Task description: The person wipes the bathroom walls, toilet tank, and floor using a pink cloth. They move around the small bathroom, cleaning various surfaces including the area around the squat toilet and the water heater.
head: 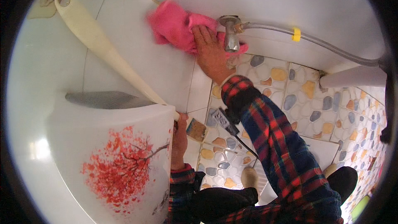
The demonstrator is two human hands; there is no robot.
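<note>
My right hand (213, 54) lies flat with its fingers over a crumpled pink cloth (174, 26), pressing it against the white wall tiles (136, 28). Part of the cloth passes behind a chrome angle valve (231, 35), just right of my fingers. Lower left, my left hand (179, 143) is at the side edge of a glossy white box-like fixture (71, 149) printed with a red-leaved tree. Most of its fingers are hidden there, so its grip is unclear. A cream long-handled tool (105, 48) hangs from a wall hook and runs down behind the fixture's edge.
A braided hose (329, 46) with a yellow band leads right from the valve. Below it a pale pipe (351, 77) meets the pebble-patterned floor tiles (276, 77). A small brown square (196, 129) lies near my left hand. A cable with a tagged connector (225, 121) hangs by my right sleeve.
</note>
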